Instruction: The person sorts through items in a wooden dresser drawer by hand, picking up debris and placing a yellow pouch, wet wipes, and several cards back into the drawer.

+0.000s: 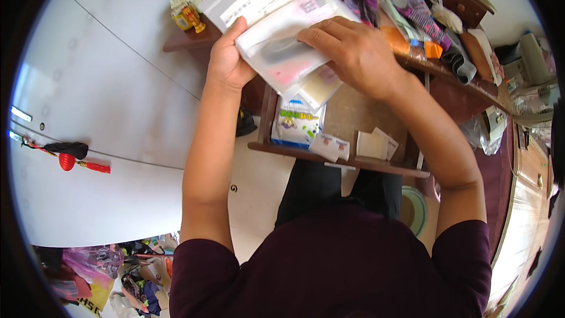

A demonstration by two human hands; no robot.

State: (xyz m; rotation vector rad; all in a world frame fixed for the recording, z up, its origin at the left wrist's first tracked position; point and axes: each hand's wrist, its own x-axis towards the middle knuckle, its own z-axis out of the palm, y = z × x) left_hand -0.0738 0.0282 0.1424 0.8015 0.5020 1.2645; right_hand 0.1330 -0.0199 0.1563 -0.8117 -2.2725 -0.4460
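Note:
My left hand grips the left edge of a stack of flat, see-through plastic pouches, its thumb on top. Papers and a dark, blurred shape show through the plastic. Across the right side of the stack lies my right hand, fingers bent and closed on the top pouch; its thumb is hidden. A yellowish flat piece juts out beneath the stack. Below is a pulled-out wooden drawer. Inside it lie a white, blue and green packet, small white cards and a cream paper piece.
Clothes, plastic bags and an orange item crowd the dresser top at right. A yellow box stands at its left end. A white panel fills the left side. Bags lie lower left; a round tub sits near my legs.

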